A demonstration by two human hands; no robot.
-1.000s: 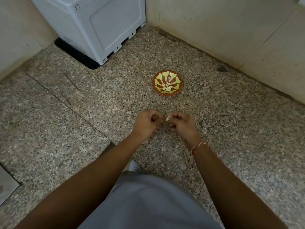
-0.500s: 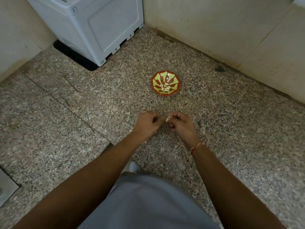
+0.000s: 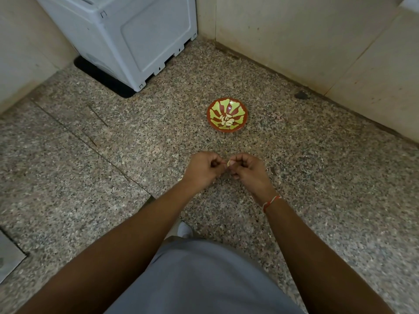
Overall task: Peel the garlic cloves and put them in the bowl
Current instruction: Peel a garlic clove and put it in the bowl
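A red bowl (image 3: 213,109) with a green pattern sits on the speckled floor ahead of me, with several pale peeled garlic cloves (image 3: 227,120) in its middle. Closer to me, my two hands meet above the floor. My right hand (image 3: 248,172) pinches a small pale garlic clove (image 3: 229,163) at its fingertips. My left hand (image 3: 201,169) has its fingers curled, with the fingertips right at the clove's left end; whether they grip its skin is too small to tell.
A grey plastic appliance (image 3: 136,37) stands on a black mat at the back left corner. Beige tiled walls (image 3: 317,41) close the back and right. A metal floor plate (image 3: 9,257) lies at the left edge. My grey-clad knee and a white shoe (image 3: 184,230) are below my arms.
The view has shifted slightly, so the bowl sits a little nearer the hands in the picture. Both hands stay together at the clove, the left fingertips now closer to it.
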